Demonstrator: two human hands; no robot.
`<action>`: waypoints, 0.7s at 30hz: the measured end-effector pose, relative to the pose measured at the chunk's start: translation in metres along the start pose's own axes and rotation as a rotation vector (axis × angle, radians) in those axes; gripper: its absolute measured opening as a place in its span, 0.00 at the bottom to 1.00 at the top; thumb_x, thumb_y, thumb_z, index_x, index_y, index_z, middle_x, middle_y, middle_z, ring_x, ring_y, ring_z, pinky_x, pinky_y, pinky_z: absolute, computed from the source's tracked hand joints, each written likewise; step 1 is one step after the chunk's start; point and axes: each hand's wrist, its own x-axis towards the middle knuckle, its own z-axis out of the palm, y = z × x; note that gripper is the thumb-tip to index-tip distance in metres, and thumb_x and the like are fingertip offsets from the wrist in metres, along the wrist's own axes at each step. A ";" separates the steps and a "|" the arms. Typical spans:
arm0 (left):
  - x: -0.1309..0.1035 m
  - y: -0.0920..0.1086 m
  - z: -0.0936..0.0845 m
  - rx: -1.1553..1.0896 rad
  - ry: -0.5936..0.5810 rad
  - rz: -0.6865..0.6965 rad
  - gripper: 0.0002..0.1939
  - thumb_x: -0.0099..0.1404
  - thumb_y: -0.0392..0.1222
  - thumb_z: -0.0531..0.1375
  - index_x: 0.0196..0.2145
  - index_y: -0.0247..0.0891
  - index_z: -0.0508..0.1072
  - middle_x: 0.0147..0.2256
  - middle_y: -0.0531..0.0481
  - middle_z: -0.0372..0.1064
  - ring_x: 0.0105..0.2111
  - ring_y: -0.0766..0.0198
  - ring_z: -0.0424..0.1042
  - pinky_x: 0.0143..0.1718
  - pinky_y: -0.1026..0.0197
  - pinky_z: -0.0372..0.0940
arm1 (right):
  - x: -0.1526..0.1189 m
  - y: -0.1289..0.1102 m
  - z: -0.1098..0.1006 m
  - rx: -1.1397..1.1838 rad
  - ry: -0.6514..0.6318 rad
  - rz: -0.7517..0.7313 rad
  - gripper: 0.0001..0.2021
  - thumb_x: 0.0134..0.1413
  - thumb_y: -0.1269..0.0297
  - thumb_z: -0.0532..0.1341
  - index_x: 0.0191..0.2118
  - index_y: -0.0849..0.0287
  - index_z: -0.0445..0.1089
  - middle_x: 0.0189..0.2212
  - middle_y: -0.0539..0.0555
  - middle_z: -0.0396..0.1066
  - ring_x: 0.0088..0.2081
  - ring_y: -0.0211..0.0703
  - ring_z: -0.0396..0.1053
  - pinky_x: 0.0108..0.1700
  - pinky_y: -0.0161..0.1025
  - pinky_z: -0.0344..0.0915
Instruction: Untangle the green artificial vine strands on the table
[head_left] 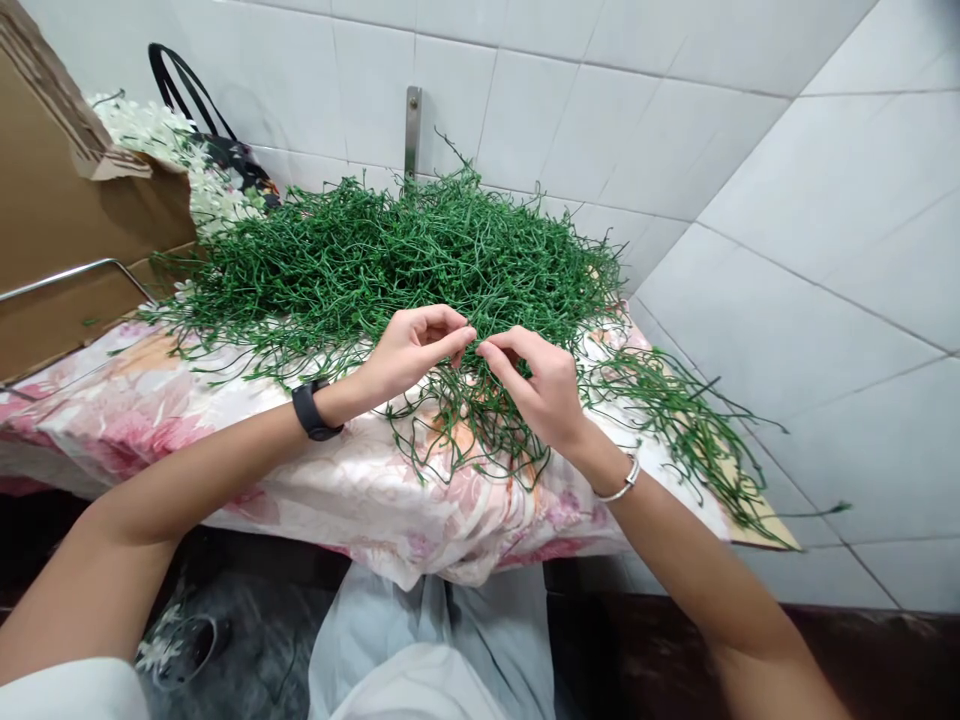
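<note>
White wall tiles (750, 150) stand far behind the flowery cloth (225, 450). I pinch green stems (420, 250) with my left hand (412, 350) and right hand (540, 390). A box (60, 230) sits far left.

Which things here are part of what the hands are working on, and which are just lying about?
In use: left hand, right hand, green stems pinched between both.
Lying about: cardboard box, white flowers, black bag, floral cloth.

Left hand (415, 350): forearm reaching in from lower left, wrist banded, fingers curled, thumb and forefinger pinched. Right hand (538, 385): forearm from lower right, wrist bangled, fingers bent, pinched tips almost meeting the left's.
</note>
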 end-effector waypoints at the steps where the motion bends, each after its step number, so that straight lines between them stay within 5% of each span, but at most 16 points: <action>1: 0.000 0.000 0.000 -0.003 -0.003 0.005 0.08 0.56 0.41 0.59 0.27 0.32 0.68 0.22 0.54 0.63 0.23 0.73 0.64 0.26 0.68 0.61 | 0.001 -0.001 0.000 0.129 -0.042 0.079 0.10 0.55 0.62 0.54 0.28 0.61 0.67 0.23 0.50 0.64 0.26 0.33 0.59 0.31 0.35 0.57; 6: -0.002 -0.001 0.003 -0.012 0.007 0.016 0.08 0.57 0.40 0.59 0.27 0.32 0.67 0.23 0.54 0.63 0.23 0.73 0.64 0.26 0.69 0.61 | 0.007 -0.001 -0.004 0.802 -0.242 0.490 0.11 0.52 0.62 0.54 0.23 0.62 0.64 0.18 0.48 0.59 0.21 0.31 0.57 0.24 0.32 0.52; 11: -0.004 -0.003 0.004 -0.026 -0.003 0.021 0.07 0.56 0.39 0.59 0.29 0.32 0.67 0.25 0.53 0.64 0.25 0.73 0.66 0.28 0.68 0.62 | 0.011 0.005 -0.005 1.172 -0.389 0.678 0.12 0.51 0.64 0.54 0.21 0.61 0.60 0.16 0.44 0.51 0.19 0.28 0.52 0.26 0.32 0.53; 14: -0.004 -0.003 0.003 -0.035 -0.014 0.004 0.07 0.56 0.40 0.60 0.28 0.32 0.67 0.26 0.52 0.65 0.26 0.72 0.66 0.29 0.68 0.63 | 0.010 0.007 -0.003 1.083 -0.385 0.648 0.11 0.52 0.62 0.54 0.23 0.61 0.62 0.17 0.45 0.53 0.19 0.28 0.52 0.24 0.32 0.52; 21: -0.003 0.003 0.001 -0.048 0.026 -0.008 0.07 0.55 0.39 0.60 0.27 0.32 0.67 0.23 0.54 0.64 0.23 0.73 0.66 0.27 0.69 0.63 | 0.003 0.000 -0.001 0.410 -0.031 0.256 0.13 0.44 0.60 0.63 0.38 0.58 0.65 0.25 0.47 0.62 0.25 0.31 0.59 0.27 0.32 0.56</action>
